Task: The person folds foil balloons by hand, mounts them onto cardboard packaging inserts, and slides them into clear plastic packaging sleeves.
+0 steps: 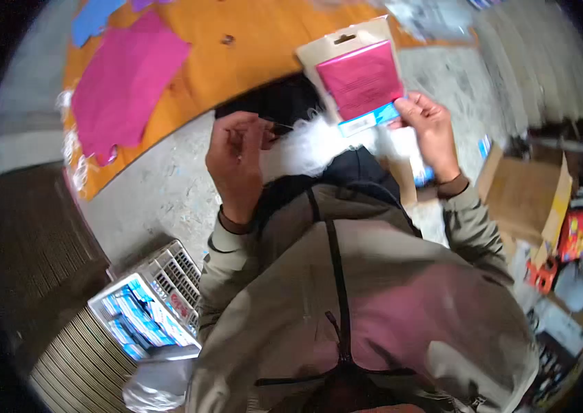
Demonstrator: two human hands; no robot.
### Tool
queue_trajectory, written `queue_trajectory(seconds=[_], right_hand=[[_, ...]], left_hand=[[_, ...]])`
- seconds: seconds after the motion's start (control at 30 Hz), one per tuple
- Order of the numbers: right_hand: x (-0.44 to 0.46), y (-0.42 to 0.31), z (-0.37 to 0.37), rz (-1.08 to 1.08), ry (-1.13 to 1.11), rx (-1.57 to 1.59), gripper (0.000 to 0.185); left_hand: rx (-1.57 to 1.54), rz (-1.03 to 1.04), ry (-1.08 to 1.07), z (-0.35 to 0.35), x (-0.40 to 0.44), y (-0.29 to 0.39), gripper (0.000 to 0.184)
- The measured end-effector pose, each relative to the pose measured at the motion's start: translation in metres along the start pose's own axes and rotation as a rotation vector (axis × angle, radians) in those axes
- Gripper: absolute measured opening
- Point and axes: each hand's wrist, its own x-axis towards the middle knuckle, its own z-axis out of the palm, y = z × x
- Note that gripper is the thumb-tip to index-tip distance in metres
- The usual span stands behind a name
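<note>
My right hand (pixel 432 131) grips the lower right corner of a flat retail package (pixel 360 77). The package has a beige card with a hang slot at its top, a magenta folded piece in the middle and a blue-and-white label strip along the bottom. My left hand (pixel 236 155) is raised to the left of it, thumb and fingers pinched together. A thin pale strand seems to run from those fingertips toward a loose bundle of white strings (pixel 305 146) over my lap. The left hand is apart from the package.
A wooden table (pixel 236 41) stretches ahead, with a magenta cloth piece (pixel 122 82) and a blue piece (pixel 96 17) at its left. A crate of blue-and-white packs (pixel 143 316) stands lower left. An open cardboard box (pixel 522 196) and mixed clutter lie at right.
</note>
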Motion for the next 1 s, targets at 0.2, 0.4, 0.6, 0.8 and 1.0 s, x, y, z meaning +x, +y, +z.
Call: queue_trajectory(seconds=[0.2,0.4,0.6,0.8,1.0], right_hand=[[-0.064,0.063,-0.187,0.184,0.023,-0.137,0.025],[-0.157,0.308,-0.348,0.377,0.094,-0.483,0.024],[-0.078,0.247,-0.205,0.279,-0.003,-0.183,0.021],[-0.019,0.053,-0.054,-0.277,-0.029,-0.605,0.018],[-0.030,-0.150,-0.010,-1.169,0.258,-0.343,0.031]], left_hand=[[0.182,-0.190,-0.161,-0.001,-0.008,-0.034,0.014],[0.182,-0.193,-0.245,0.000,0.000,-0.036,0.013],[0.155,0.150,-0.314,0.017,0.023,0.066,0.020],[-0.054,0.754,-0.246,0.015,0.066,0.204,0.034],[-0.145,1.315,0.167,-0.036,0.067,0.280,0.035]])
